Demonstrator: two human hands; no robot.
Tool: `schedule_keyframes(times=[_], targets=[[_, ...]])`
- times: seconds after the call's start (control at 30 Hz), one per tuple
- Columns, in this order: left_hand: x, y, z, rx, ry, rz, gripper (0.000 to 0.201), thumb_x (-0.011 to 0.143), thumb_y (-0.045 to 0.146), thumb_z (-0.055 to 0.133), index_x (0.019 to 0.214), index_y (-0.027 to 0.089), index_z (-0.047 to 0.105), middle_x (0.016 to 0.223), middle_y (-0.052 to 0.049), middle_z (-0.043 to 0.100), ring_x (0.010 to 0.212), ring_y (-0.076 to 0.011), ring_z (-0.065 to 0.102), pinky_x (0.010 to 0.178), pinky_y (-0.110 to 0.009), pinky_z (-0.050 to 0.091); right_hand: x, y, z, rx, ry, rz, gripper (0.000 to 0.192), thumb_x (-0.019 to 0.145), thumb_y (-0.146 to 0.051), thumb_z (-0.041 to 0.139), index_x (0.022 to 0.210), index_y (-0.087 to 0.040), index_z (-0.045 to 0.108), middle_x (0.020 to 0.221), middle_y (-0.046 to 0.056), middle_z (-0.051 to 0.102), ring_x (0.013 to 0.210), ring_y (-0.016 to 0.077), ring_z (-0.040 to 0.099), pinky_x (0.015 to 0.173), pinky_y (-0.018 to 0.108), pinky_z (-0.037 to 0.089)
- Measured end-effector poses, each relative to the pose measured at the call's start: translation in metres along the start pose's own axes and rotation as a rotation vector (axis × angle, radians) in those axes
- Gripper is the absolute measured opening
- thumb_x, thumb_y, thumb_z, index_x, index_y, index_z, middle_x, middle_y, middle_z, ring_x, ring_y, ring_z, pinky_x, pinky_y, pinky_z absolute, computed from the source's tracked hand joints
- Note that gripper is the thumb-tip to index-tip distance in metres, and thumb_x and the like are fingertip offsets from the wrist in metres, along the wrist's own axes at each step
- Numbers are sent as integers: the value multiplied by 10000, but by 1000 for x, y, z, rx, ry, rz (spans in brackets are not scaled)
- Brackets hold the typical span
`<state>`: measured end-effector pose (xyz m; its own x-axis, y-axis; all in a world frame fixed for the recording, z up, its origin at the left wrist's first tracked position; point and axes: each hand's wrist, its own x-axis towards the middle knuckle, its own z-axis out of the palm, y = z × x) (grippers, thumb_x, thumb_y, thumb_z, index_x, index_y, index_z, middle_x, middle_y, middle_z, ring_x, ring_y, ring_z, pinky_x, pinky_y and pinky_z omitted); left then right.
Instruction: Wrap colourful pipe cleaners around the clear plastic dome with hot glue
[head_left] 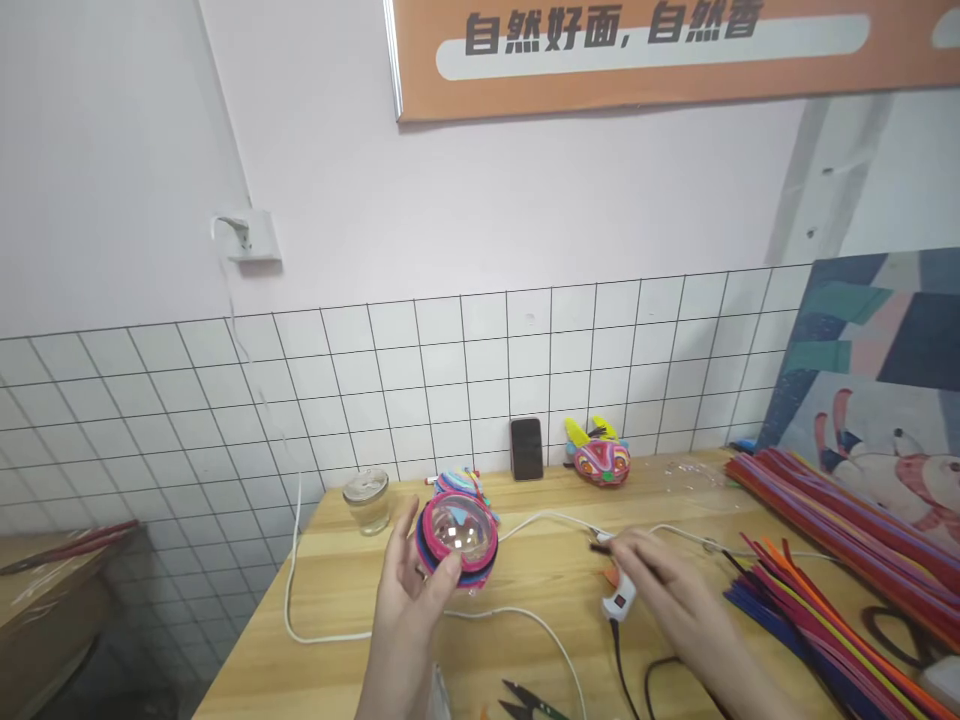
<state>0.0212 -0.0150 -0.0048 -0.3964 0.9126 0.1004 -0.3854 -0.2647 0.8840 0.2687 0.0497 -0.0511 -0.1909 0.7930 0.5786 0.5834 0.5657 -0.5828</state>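
Holding a round craft piece above the wooden table, the left hand is grasping it from below: the thumb is pressing on its lower rim and the fingers are curving behind its left edge. The piece has a clear dome inside pink and blue rings, and it is facing the person. The left forearm is rising almost straight from the bottom edge. The right hand is reaching to the left, its fingers closing around a white glue gun lying on the table. This hand is blurred, so the grip is hard to make out. The black scissors are cut off at the bottom edge.
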Motion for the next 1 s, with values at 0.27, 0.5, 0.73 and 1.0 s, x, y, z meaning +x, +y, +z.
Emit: schedule_keyframes(times=[0.27,0.5,0.73,1.0], targets=[[-4,-7,6,-62,-19,44,717,640,355,788,1287,221,509,1264,-117,632,1207,-322,540,993,-391,442,-3,-95,15,210,-46,-187,228,944,-243,450,740,-237,552,670,-24,532,606,133,535,570,213,433],[-7,-7,8,-202,-156,-31,720,563,345,847,1214,232,561,1180,-131,683,1169,-350,567,959,-425,469,-4,-108,25,227,79,-353,126,921,-177,494,888,-239,598,721,4,606,625,140,583,524,220,450],[-9,-11,10,-237,-180,-33,772,508,351,883,1208,239,578,1190,-137,676,1172,-361,559,955,-434,470,-3,-95,25,70,120,-515,173,871,-106,557,1005,-204,604,710,27,636,609,150,622,524,242,516],[-9,-13,10,-204,-173,-36,779,490,326,886,1201,238,580,1193,-142,667,1117,-377,598,916,-439,499,-6,-99,20,25,195,-545,210,846,-96,591,1031,-191,624,674,30,609,544,137,586,463,234,506]])
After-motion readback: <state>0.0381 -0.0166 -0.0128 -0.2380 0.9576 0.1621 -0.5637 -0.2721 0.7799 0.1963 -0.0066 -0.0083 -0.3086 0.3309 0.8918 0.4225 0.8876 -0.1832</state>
